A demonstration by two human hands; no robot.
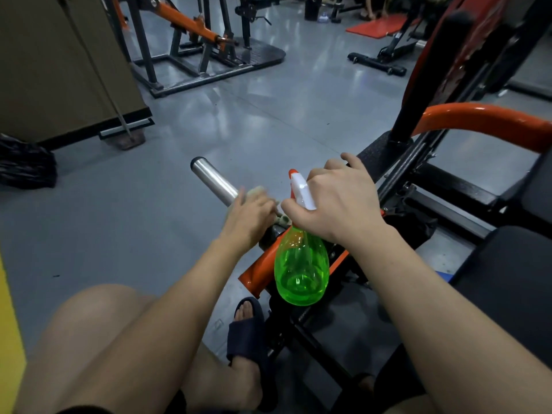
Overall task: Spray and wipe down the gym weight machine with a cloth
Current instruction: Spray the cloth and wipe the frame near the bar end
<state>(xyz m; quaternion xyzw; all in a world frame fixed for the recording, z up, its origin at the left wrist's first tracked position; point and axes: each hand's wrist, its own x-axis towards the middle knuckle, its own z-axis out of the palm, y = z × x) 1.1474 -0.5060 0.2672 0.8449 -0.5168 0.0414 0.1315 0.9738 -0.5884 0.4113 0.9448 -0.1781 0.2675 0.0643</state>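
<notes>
Grey floor (209,130) spreads ahead and to the left, open as far as the brown panel (59,70), the black bag (27,165) at its foot and a second machine (194,40) well beyond. The black-and-orange weight machine (478,118) crowds the right side, its frame running under both forearms. From it a steel sleeve (213,180) juts up-left over the floor, its capped end free with room all round. The green spray bottle (301,270) hangs just beside the sleeve's base, over an orange frame edge. The right hand (337,201) grips its white head, fingers curled round. The left hand (254,216), blurred, curls over the pale cloth (257,191) and presses it on the sleeve near the base.
</notes>
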